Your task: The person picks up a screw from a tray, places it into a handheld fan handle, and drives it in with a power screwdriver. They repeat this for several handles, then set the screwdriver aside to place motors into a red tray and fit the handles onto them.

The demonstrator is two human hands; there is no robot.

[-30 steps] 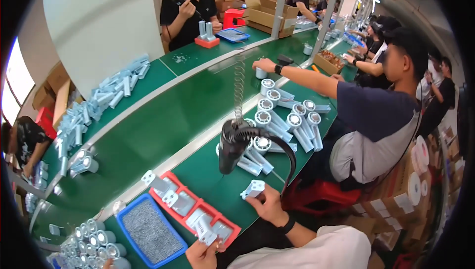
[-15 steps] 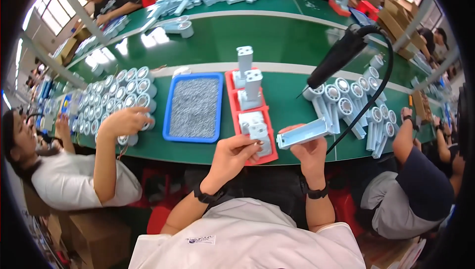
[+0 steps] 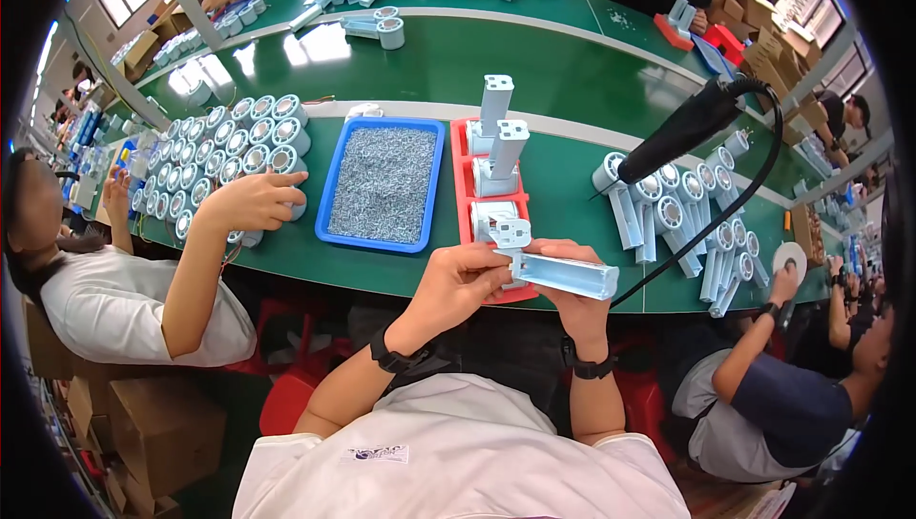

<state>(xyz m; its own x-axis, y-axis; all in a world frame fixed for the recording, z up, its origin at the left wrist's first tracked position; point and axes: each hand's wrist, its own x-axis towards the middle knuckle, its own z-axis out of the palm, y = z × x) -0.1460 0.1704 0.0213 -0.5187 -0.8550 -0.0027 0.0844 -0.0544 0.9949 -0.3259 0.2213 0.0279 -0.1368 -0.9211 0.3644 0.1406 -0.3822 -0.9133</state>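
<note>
My right hand (image 3: 579, 311) grips a light-blue plastic handle shell (image 3: 571, 275), a long hollow piece with its open trough facing up. Against the shell's left end, the fingers of my left hand (image 3: 460, 282) are pinched together; whatever small thing they hold is hidden. Just beyond both hands lies a red fixture (image 3: 464, 197) with several light-blue parts seated in it. Two of them have tall handles (image 3: 496, 104) standing upright. The nearest seated part (image 3: 510, 232) is partly covered by my left hand and the shell.
A blue tray (image 3: 329, 190) full of small metal pieces lies left of the fixture. Round-headed motor units (image 3: 258, 133) crowd the far left, where a co-worker's hand (image 3: 250, 204) rests. A black electric screwdriver (image 3: 679, 133) hangs at right above finished-looking handled units (image 3: 668, 214).
The shell has moved left and its left end now meets my left fingers, which were apart from it. The co-worker at right now holds up a white round piece.
</note>
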